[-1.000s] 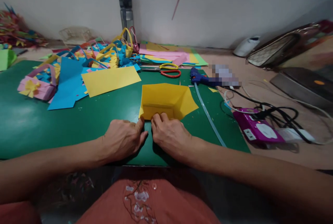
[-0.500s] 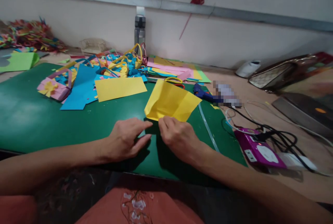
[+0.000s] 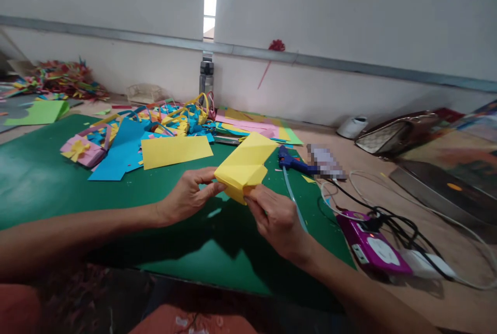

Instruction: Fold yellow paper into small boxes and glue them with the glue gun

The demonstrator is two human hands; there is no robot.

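Observation:
A folded sheet of yellow paper [image 3: 248, 155] is held up between both hands, bent into a box-like shape with a flap at its near right. My left hand [image 3: 190, 194] pinches its near left corner between thumb and fingers. My right hand [image 3: 277, 217] grips the near right end, with the fingertips partly hidden by the paper. Behind the left hand, a flat yellow paper rectangle [image 3: 176, 151] lies on the green mat [image 3: 128, 194]. To the right of the folded paper lies a blue glue gun [image 3: 295, 162] with a long translucent glue stick [image 3: 293, 194].
Blue paper [image 3: 116, 153] and a pink paper basket [image 3: 83, 150] lie at the left. More small paper baskets [image 3: 182, 121] and stacked coloured sheets [image 3: 267, 129] stand behind. A purple power strip [image 3: 373, 246] with tangled cables [image 3: 404, 230] sits at the right.
The yellow paper has turned and its sides are now folded in. My left hand has come onto its left corner; my right hand has shifted right. The view has tilted upward.

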